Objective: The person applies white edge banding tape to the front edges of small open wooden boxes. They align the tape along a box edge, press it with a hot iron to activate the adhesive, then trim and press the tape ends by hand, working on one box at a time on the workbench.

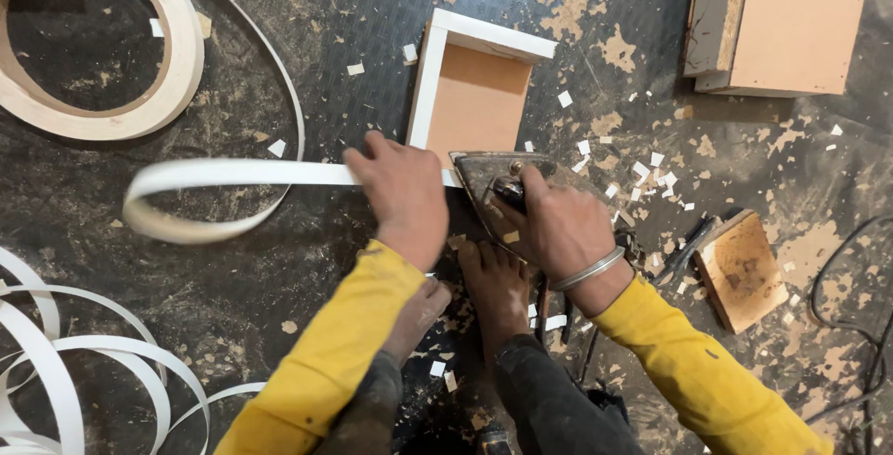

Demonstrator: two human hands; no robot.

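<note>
Landmark: the small open box (pixel 476 92) of white-edged board, standing on the dark floor (pixel 372 73) just beyond your hands.

Your left hand (pixel 402 190): palm down, fingers folded over, pressing the white edge-banding strip (pixel 242 174) against the near edge of the box. From under that hand the strip runs away to the left of the box and curls back in a loop.

Your right hand (pixel 556 222): closed around the handle of the flat iron (pixel 488 176), a metal bangle on the wrist. The iron's point sits at the near edge of the box, just beside your left hand.

Your bare feet (pixel 493 287): on the floor directly below the box and the iron.

Roll of white banding (pixel 181 55): well to the left of the box, lying flat.

Loose white banding coils (pixel 56 362): far down-left of the box.

Second box of pale board (pixel 791 27): well to the right of the box.

Wooden block (pixel 742 269): down-right of the box, near your right wrist.

Black cable (pixel 842 325): beyond the block, farthest right of the box.

White offcuts (pixel 651 171) and sawdust: scattered to the right of the box.
</note>
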